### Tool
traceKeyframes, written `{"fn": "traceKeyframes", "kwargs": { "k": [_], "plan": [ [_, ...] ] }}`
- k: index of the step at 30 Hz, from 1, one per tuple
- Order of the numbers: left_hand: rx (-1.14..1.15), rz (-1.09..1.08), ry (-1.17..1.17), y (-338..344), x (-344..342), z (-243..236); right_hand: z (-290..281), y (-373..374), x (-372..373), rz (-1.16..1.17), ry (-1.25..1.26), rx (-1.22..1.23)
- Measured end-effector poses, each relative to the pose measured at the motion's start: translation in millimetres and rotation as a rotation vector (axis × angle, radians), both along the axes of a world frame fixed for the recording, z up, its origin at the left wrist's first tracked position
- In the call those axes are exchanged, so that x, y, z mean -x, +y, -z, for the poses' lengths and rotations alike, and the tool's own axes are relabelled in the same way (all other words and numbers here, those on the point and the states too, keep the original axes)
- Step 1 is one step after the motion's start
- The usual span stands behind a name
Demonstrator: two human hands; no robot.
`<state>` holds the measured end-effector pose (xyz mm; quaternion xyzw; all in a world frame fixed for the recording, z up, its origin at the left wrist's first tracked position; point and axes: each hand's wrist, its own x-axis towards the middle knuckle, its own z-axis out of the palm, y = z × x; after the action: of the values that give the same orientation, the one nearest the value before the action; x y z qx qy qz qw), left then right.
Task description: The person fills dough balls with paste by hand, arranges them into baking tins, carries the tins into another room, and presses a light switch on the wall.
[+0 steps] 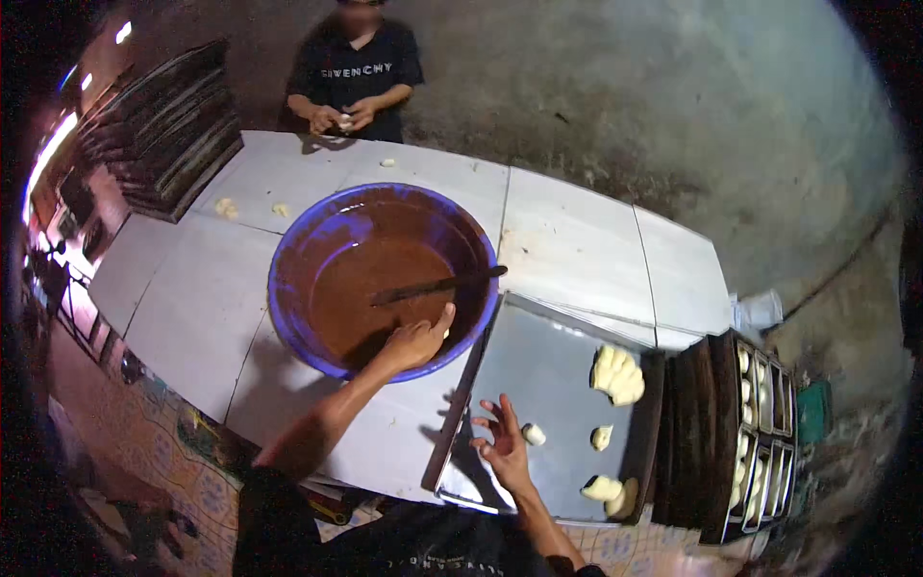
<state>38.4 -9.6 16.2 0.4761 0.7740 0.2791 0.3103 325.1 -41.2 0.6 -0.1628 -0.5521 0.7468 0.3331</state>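
A large purple basin (288, 327) holds brown liquid (385, 274), with a dark flat stick (437, 286) lying across it and over the rim. Inside the basin's near right side, my left hand (415, 344) is closed, and a small pale bit, seemingly dough, shows at its fingertips. Most of those fingers are hidden from view. My right hand (504, 447) hovers over the left part of a grey metal tray (529, 356), fingers spread and holding nothing. Just right of it lies a small pale dough piece (534, 435). More dough pieces (617, 375) sit toward the tray's right side, some clustered.
Across the white tiled table (577, 250), a person (358, 77) handles a small pale piece. Dough scraps (280, 210) lie beyond the basin. Dark trays (163, 130) are stacked at far left; another stack (697, 433) and dough-filled tins (760, 423) stand right of the tray.
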Motion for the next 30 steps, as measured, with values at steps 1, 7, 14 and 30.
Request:
{"fn": "traceKeyframes", "kwargs": {
  "k": [1, 7, 14, 30],
  "plan": [
    [0.094, -0.012, -0.012, -2, -19, -31, 2, 4, -2, 0.029, 0.001, 0.012],
    [-0.144, -0.072, -1.203, -68, -91, -78, -9, 4, 14, 0.038, 0.166, 0.734],
    [-0.146, -0.409, -1.130, -92, -156, -73, -21, -6, 2, 0.364, -0.299, -0.246],
    [-0.148, -0.223, -0.867, -103, -181, -13, -16, -11, -46, 0.284, -0.410, -0.320]
  ]
}}
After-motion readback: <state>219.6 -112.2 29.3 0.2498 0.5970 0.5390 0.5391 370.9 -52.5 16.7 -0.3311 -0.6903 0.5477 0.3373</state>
